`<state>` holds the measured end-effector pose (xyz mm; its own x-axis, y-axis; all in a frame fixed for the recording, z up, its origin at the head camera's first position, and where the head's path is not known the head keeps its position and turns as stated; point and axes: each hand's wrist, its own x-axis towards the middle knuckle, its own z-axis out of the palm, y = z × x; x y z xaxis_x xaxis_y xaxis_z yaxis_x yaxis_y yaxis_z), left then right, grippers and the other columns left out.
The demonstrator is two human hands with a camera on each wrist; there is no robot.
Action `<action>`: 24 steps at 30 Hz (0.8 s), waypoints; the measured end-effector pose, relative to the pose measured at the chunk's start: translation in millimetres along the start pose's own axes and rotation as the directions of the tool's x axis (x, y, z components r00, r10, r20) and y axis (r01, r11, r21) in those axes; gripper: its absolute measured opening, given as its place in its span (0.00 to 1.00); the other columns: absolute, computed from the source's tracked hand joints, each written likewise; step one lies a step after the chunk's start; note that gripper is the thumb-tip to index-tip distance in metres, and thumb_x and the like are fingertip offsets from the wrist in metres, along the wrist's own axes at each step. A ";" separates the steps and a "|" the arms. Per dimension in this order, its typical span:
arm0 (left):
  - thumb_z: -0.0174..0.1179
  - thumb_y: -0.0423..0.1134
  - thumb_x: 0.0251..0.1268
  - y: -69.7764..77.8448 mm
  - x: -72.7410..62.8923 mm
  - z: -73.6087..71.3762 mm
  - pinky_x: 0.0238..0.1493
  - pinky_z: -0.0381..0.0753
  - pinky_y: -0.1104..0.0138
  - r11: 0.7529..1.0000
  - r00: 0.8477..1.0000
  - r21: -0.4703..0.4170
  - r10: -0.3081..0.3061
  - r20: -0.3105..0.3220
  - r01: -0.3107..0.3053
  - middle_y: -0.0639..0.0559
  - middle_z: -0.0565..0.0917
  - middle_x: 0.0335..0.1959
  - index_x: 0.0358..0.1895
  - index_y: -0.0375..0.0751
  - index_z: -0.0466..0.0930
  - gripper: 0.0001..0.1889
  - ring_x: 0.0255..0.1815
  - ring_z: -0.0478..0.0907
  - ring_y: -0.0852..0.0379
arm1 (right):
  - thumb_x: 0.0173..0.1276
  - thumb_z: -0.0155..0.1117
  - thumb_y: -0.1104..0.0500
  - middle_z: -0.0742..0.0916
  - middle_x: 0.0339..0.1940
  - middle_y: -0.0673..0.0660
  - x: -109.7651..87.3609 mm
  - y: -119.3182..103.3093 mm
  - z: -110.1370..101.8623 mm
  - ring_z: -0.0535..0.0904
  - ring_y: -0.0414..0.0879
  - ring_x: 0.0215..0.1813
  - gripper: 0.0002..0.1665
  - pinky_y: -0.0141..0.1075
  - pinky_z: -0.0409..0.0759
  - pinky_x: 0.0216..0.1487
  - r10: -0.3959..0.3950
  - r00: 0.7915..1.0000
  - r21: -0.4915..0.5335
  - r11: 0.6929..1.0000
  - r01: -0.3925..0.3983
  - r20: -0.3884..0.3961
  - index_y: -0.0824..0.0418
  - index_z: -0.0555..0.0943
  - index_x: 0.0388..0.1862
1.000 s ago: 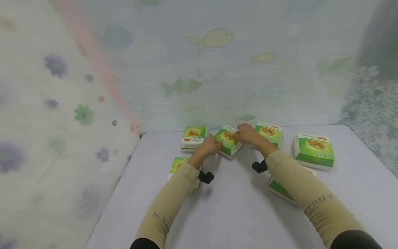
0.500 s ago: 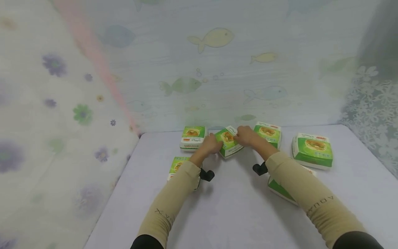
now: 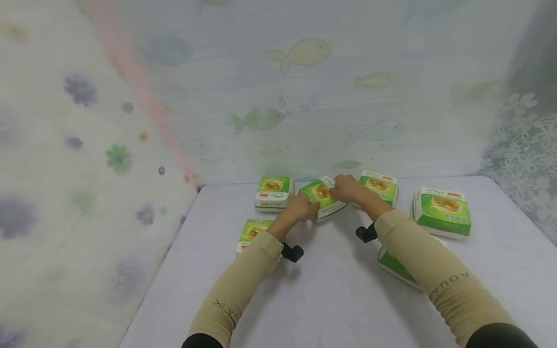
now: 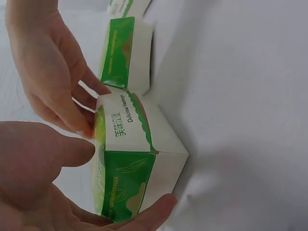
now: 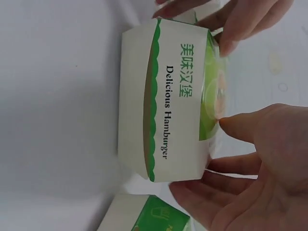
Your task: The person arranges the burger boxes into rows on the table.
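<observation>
Between both hands is a green-and-white hamburger box (image 3: 323, 194), its lid down, standing at an angle near the table's back edge. My left hand (image 3: 300, 208) grips its left side, thumb at the lid's edge and fingers along the side, as the left wrist view shows. On the opposite side my right hand (image 3: 347, 188) holds the box, thumb on the top edge and fingers around the corner. The right wrist view faces the white panel lettered "Delicious Hamburger" on this box (image 5: 178, 106). Its base lies close over the white tabletop.
Matching boxes stand around: one at back left (image 3: 274, 194), one at front left (image 3: 253, 233) partly behind the left sleeve, one at back right (image 3: 380, 187), one farther right (image 3: 443, 210), and one (image 3: 395, 266) under the right forearm. A fish-patterned curtain (image 3: 304, 96) hangs behind the table.
My left hand has shifted slightly toward the front along the box's left side. The box has turned a little, while the right hand stays at its right side.
</observation>
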<state>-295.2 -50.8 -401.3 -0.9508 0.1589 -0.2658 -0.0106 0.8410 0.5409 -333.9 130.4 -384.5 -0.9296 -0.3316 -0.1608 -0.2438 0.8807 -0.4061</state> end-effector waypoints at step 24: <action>0.52 0.46 0.80 -0.7 -5.2 -2.3 0.43 0.88 0.57 0.992 1.000 -0.125 -0.012 0.024 0.015 0.31 0.74 0.62 0.77 0.24 0.53 0.35 0.39 0.82 0.48 | 0.81 0.48 0.59 0.63 0.76 0.80 0.4 -0.5 -1.9 0.56 0.71 0.79 0.35 0.57 0.54 0.79 -0.033 0.999 0.025 0.999 0.033 -0.007 0.82 0.55 0.75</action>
<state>-291.0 -53.5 -398.5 -0.9428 0.1613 -0.2916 -0.0634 0.7722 0.6322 -334.7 130.5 -382.6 -0.9230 -0.3581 -0.1407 -0.2677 0.8605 -0.4335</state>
